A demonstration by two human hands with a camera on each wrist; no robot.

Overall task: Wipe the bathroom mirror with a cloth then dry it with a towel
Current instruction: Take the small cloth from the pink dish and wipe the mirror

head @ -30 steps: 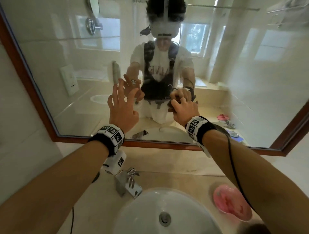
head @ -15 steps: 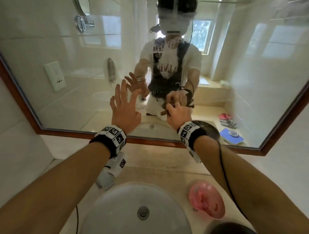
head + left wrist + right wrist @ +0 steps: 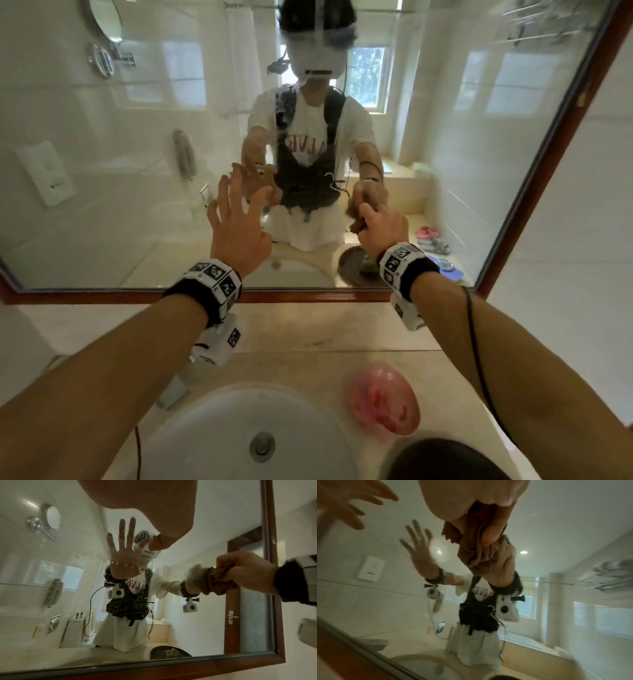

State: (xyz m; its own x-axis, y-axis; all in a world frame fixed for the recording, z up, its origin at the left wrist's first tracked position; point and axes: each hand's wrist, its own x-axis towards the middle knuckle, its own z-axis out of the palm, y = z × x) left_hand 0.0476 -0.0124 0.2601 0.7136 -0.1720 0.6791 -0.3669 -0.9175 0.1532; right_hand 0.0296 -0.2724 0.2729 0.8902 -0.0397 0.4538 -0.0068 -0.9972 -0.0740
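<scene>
Glossy glass mirror (image 3: pixel 445 144), wood frame (image 3: pixel 534 178); brown fuzzy cloth (image 3: pixel 476 550).

The cloth (image 3: pixel 356 224) was almost wholly hidden behind the right hand (image 3: pixel 383 228) in the head view; only a brown edge showed at the glass. In the right wrist view the cloth (image 3: pixel 476 555) was bunched under the thumb, its extent indeterminate. The left hand (image 3: pixel 349 503) was cut off by that view's upper left corner and blurred. Contact between the left hand's fingertips (image 3: pixel 224 181) and the mirror (image 3: pixel 479 171) could not be confirmed. The tap (image 3: pixel 173 394) was largely hidden beneath the left forearm. The basin (image 3: pixel 212 442) was cut off by the lower edge
</scene>
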